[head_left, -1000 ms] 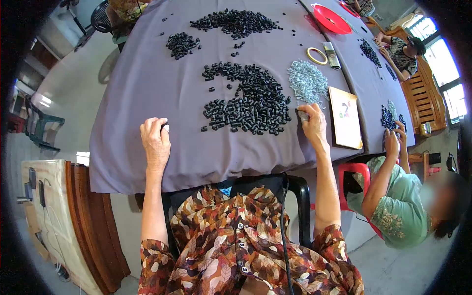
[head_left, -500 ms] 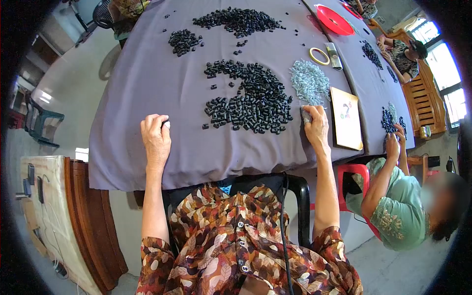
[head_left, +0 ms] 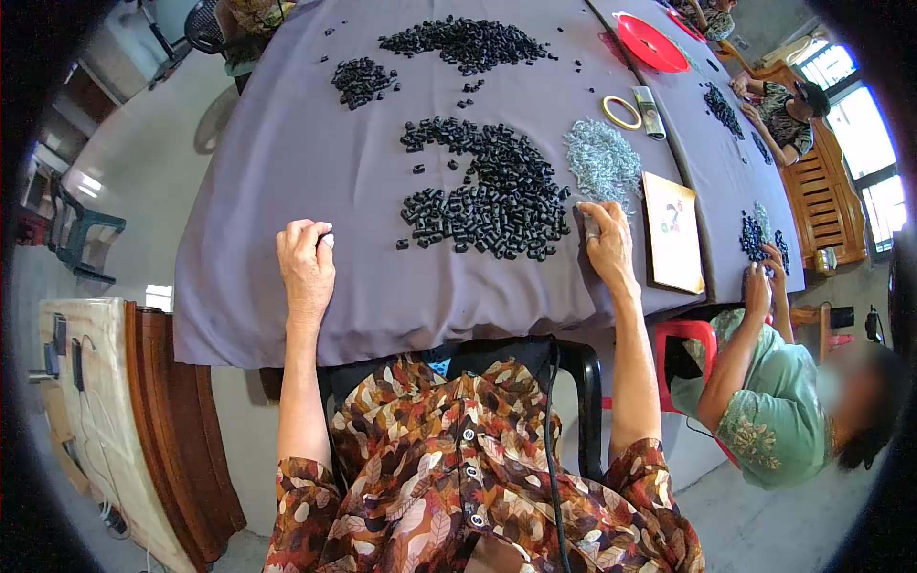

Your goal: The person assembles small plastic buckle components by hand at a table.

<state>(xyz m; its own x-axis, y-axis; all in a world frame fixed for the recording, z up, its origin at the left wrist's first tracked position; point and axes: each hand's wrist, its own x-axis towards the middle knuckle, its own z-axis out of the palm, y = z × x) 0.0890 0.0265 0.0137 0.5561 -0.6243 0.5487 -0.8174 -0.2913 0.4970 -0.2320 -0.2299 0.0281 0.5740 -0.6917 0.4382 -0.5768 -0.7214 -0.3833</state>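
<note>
My left hand (head_left: 306, 265) is closed in a pinch above the cloth, left of the main pile. A small black plastic piece (head_left: 328, 235) shows at its fingertips, beside a whitish patch on the thumb. My right hand (head_left: 609, 250) rests at the right edge of the large pile of black plastic pieces (head_left: 492, 196), its fingers bent towards the thumb. Something greyish shows by that thumb, but what the fingers hold is hidden. Just beyond lies a heap of small, clear or silvery bits (head_left: 602, 158), too fine to name. A thin booklet (head_left: 672, 232) lies right of my right hand.
More black pieces form a wide heap (head_left: 468, 43) and a smaller one (head_left: 363, 82) farther back. A tape roll (head_left: 622, 112), a rolled packet (head_left: 649, 113) and a red tray (head_left: 651, 43) lie right. A co-worker in green (head_left: 774, 401) handles pieces at the adjoining table.
My right hand has shifted slightly left, with its fingers nearer the pile's edge. My left hand stays nearly in place, its pinch still closed. The view has moved slightly.
</note>
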